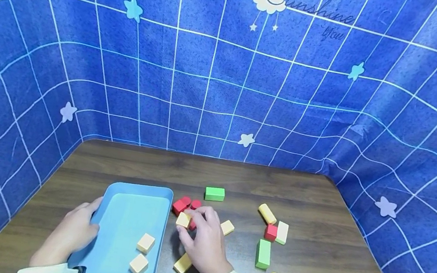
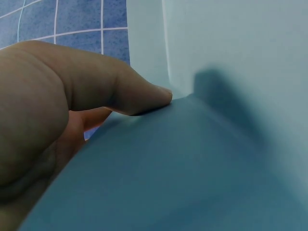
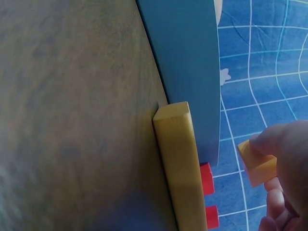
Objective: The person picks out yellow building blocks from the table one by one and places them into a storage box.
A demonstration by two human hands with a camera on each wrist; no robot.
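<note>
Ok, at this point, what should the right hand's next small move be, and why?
Probably carry the pale cube left over the near rim of the blue tray and lower it inside. The right hand already pinches it just outside the tray, two similar cubes sit within, and the left hand grips the opposite side.

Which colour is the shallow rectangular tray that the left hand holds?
The rectangular tray is light blue, best seen in the head view.

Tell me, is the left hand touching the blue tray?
Touching: the left wrist view shows the left hand gripping the blue tray, curled over its rim.
</note>
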